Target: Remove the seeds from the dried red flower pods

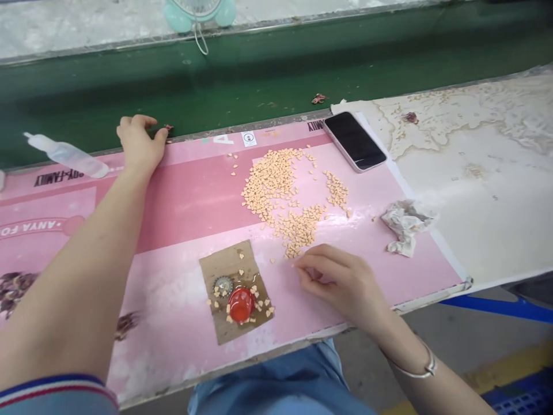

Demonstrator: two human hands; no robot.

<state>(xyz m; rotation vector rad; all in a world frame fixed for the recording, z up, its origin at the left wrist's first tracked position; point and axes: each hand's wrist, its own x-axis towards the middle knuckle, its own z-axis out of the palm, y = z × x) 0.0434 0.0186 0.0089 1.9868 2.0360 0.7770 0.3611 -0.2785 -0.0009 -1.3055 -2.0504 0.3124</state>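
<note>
Across the pink mat [185, 225], peach hearts [272, 184]

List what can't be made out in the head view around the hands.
All in the head view:
Right hand: curled fingers hide whether anything is pinched.
Red plastic cap: hides what lies beneath it on the cardboard square.
Pale orange heart-shaped pieces: too small and packed to count.
Teal desk fan: cut off by the top edge.
</note>
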